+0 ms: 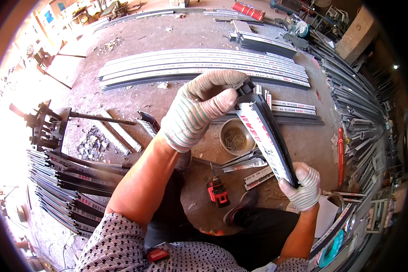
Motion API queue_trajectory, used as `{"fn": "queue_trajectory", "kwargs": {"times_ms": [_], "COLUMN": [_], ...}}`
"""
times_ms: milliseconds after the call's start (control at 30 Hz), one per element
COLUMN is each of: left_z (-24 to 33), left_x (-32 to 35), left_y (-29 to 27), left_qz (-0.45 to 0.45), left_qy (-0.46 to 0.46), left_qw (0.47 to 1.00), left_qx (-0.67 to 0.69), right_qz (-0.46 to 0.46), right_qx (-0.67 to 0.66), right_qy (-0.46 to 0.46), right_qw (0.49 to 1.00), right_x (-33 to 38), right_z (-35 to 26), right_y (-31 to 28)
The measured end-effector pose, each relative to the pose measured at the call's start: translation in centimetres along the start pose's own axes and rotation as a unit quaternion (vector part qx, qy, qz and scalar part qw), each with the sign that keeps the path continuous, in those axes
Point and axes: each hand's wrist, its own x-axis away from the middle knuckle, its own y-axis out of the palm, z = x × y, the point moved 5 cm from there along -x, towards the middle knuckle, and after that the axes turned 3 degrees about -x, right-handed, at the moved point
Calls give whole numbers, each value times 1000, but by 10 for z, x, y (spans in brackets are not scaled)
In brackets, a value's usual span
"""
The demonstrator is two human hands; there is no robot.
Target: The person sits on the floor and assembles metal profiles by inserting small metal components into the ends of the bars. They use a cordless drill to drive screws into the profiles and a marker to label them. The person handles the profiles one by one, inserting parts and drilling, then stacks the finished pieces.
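Observation:
A short length of dark metal profile [268,140], with white printed film on its face, slants across the middle in front of me. My right hand [303,187], in a striped knit glove, grips its lower, near end. At its upper end my left hand [197,109], gloved likewise, pinches a small black block-like piece [245,87] between thumb and fingers. The piece is at or right beside the profile's end; I cannot tell whether it is seated in it. Below, a bowl of screws [235,137] and a red and black cordless drill [218,192] rest on the floor.
Long film-covered profiles [204,65] lie in rows across the floor ahead. A black metal punch-like fixture [47,124] stands at the left above stacked profiles [63,190]. More profiles crowd the right side, near a red level-like bar [340,156]. Short offcuts [258,177] lie near the drill.

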Motion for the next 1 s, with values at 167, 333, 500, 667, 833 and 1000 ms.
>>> {"fn": "queue_trajectory", "kwargs": {"times_ms": [167, 333, 500, 667, 833, 1000], "left_z": [1, 3, 1, 0, 0, -2], "left_x": [1, 2, 1, 2, 2, 2], "left_y": [-1, -1, -1, -1, 0, 1], "left_qz": [-4, -9, -13, -11, -11, -14], "left_qy": [1, -8, -20, -31, -30, -32], "left_qw": [1000, 999, 999, 998, 998, 998], "left_qx": [-29, -31, -45, -56, -48, -46], "right_qz": [2, -1, 0, -10, -14, -24], "right_qx": [-4, -13, -14, -35, -51, -60], "right_qy": [-4, -4, -10, 0, 8, 21], "right_qw": [1000, 1000, 1000, 999, 999, 998], "right_x": [-1, 0, 0, 1, 2, 2], "right_z": [-1, 0, 1, 2, 3, 4], "right_y": [1, 3, 4, 6, 5, 5]}}
